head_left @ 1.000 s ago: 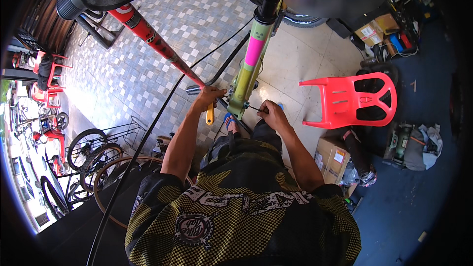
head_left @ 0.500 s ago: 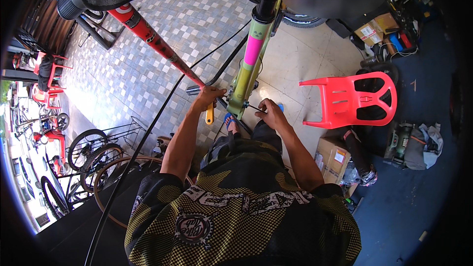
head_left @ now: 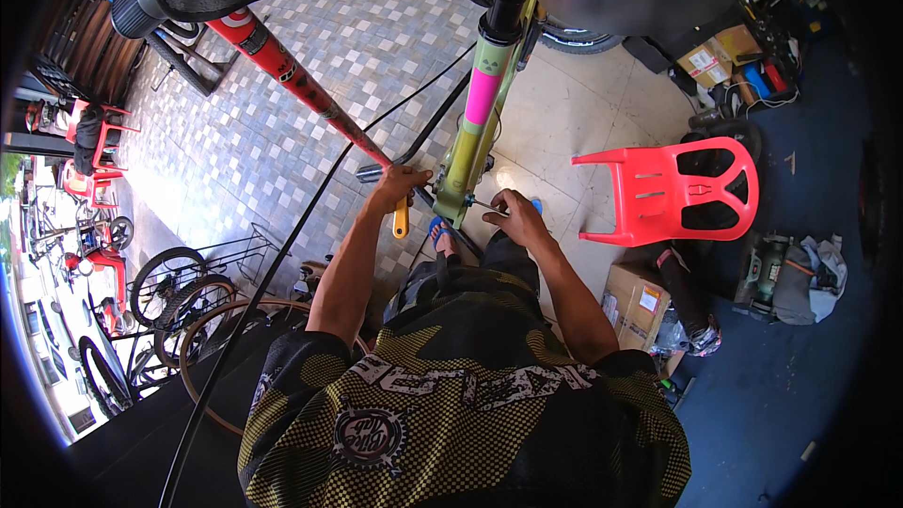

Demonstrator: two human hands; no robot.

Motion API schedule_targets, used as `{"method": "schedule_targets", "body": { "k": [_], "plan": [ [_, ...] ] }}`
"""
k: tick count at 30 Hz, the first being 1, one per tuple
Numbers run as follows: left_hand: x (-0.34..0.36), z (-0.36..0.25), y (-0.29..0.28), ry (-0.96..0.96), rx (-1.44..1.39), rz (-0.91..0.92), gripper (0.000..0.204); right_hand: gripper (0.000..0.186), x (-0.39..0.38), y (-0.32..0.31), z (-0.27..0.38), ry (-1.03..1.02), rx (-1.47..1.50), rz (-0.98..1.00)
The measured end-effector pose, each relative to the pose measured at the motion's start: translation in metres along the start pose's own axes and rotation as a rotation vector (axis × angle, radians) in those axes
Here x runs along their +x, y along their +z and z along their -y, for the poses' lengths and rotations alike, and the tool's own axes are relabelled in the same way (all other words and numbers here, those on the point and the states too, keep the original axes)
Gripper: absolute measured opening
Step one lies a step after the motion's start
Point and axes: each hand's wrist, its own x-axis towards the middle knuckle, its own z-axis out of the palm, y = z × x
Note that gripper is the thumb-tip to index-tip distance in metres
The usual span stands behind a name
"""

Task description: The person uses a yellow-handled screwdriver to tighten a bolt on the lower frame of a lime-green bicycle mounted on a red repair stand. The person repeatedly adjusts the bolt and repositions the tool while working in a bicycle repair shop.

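Observation:
A yellow-green bicycle frame with a pink band hangs upright in front of me. My left hand is closed at the left of the frame's lower end, around a yellow-handled tool whose handle hangs below the fingers. The tool's head is hidden. On the other side, my right hand pinches a thin rod-like tool. That rod points left at a small blue fitting on the frame's lower end; whether its tip is seated cannot be made out.
A red slanting tube runs down toward my left hand. A black cable crosses at the left. A red plastic chair lies at the right, near a cardboard box. Several bicycle wheels stand at the lower left.
The thin rod in my right hand looks slightly turned, and the right fingers have shifted a little. My left hand and the frame stay where they were.

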Motion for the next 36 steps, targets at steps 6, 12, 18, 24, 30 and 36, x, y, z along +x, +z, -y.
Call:
{"method": "schedule_targets", "body": {
  "k": [6, 12, 18, 24, 30, 36],
  "plan": [
    [0.004, 0.003, -0.001, -0.003, 0.006, 0.008, 0.038, 0.021, 0.006, 0.000, 0.007, 0.021, -0.005, 0.047],
    [0.006, 0.003, -0.001, 0.025, 0.025, 0.031, 0.040, 0.018, 0.002, 0.007, 0.012, 0.027, -0.017, -0.029],
    [0.005, 0.003, 0.000, -0.002, -0.016, 0.055, 0.039, 0.020, -0.002, 0.007, 0.016, 0.063, 0.012, -0.052],
    [0.014, 0.017, -0.006, 0.042, 0.009, 0.035, 0.042, 0.020, 0.001, -0.001, 0.020, 0.032, -0.016, -0.004],
    [0.012, 0.015, -0.002, 0.096, 0.007, 0.034, 0.041, 0.019, 0.006, -0.005, 0.014, 0.015, -0.038, 0.059],
    [0.010, 0.014, -0.002, 0.178, 0.067, 0.022, 0.039, 0.019, 0.015, -0.001, -0.002, -0.013, 0.206, 0.167]
  ]
}}
